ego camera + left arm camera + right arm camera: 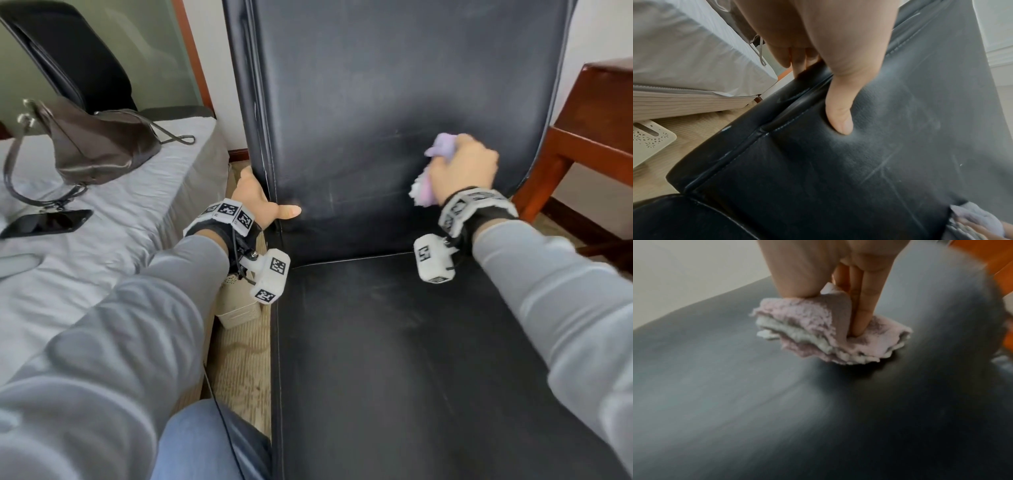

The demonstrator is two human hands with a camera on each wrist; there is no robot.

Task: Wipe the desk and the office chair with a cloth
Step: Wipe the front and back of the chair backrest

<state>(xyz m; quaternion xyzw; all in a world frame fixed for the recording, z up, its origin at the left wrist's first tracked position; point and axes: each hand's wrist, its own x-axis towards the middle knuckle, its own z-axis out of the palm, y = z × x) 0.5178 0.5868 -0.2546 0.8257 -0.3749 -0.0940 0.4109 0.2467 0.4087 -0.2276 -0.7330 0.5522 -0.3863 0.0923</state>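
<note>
While I lean over the black leather office chair (394, 342), its flat seat lies nearest me, running from 6 o'clock toward 12, and the tall backrest stands beyond it with its long axis upright; both surfaces are dull black, scuffed with pale streaks and thin scratches, stitched along the edges. At about 10 o'clock my left hand (260, 198) grips the near-left edge of the backrest, fingers wrapped behind the edge and thumb (838, 116) pressed into the front face, dimpling the leather; I judge it is there to steady the chair. Further off, at about 1 o'clock, my right hand (462, 168) is closed round the bunched pink-and-white fluffy cloth (828, 339), fingers (863, 314) pushed down into its folds, and the wad is pressed flat against the lower right part of the backrest; so the right hand is the working one and the cloth sits close to the right edge. As I judge it, the unwiped stretch lies toward 11 o'clock, across the backrest toward my left thumb, and upward along the tall panel. Off at 2 o'clock stands the reddish-brown wooden desk (599, 113), well apart from the cloth; I cannot tell whether it has been wiped.
</note>
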